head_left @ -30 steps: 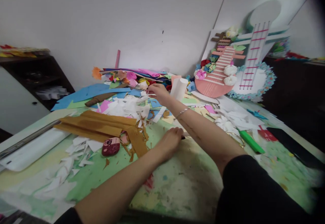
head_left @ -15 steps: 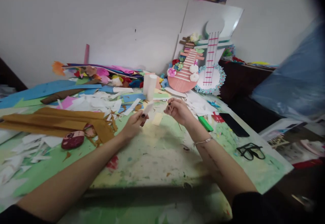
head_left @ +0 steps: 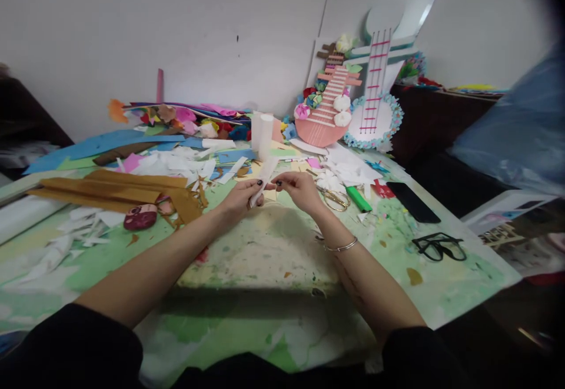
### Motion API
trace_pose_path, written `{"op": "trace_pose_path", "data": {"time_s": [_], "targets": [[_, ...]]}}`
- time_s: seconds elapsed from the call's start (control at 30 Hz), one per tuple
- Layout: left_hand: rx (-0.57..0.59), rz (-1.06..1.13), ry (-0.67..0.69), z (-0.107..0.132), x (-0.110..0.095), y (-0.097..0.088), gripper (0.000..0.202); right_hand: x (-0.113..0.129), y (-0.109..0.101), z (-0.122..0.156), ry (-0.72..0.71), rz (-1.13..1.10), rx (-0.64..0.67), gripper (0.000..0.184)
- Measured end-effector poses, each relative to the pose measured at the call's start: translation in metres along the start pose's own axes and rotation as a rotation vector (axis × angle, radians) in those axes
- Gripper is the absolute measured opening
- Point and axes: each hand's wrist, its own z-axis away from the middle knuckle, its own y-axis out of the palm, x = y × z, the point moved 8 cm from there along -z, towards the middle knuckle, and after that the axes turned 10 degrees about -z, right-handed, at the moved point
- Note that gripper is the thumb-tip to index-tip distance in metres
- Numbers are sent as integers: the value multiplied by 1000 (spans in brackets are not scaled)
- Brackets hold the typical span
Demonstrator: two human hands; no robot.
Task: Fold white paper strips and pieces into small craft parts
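My left hand (head_left: 242,199) pinches a narrow white paper strip (head_left: 266,171), which stands tilted up from its fingers above the middle of the table. Close beside it, my right hand (head_left: 300,190) has thumb and forefinger pressed together at the strip's right side. Whatever lies between those fingertips is too small to make out. Behind the strip stands a white paper roll (head_left: 265,133). Gold-handled scissors (head_left: 336,199) lie just right of my right hand, partly covered by crumpled white paper (head_left: 331,180).
White paper scraps (head_left: 176,165) and brown folded paper (head_left: 110,192) cover the left, near a dark red mouse-like object (head_left: 140,217). On the right lie a green object (head_left: 358,199), a black phone (head_left: 414,202) and glasses (head_left: 439,246). Two paper-craft instruments (head_left: 324,121) lean at the back.
My right hand has moved left, bringing its fingertips to the paper strip in my left hand. The view has shifted slightly, and the scissors now show beside my right hand.
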Motion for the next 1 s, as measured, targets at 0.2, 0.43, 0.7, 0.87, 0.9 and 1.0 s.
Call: {"op": "trace_pose_path", "data": {"time_s": [0.2, 0.43, 0.7, 0.87, 0.9, 1.0], "targets": [[8, -194, 62, 5, -9, -3, 45, -9, 1, 6, 192, -117, -31, 18], [-174, -563, 380, 28, -40, -16, 26, -17, 23, 16, 330, -703, 10, 42], [-87, -682, 504, 38, -60, -17, 25, 10, 7, 19, 98, -441, 8, 23], [-123, -429, 245, 34, -52, -32, 24, 24, -5, 24, -3, -297, -61, 19], [-133, -343, 180, 33, -47, -34, 26, 26, -7, 25, -17, -290, -72, 19], [-137, -79, 73, 31, -35, -36, 28, 29, -8, 27, -42, -265, -81, 18]]}}
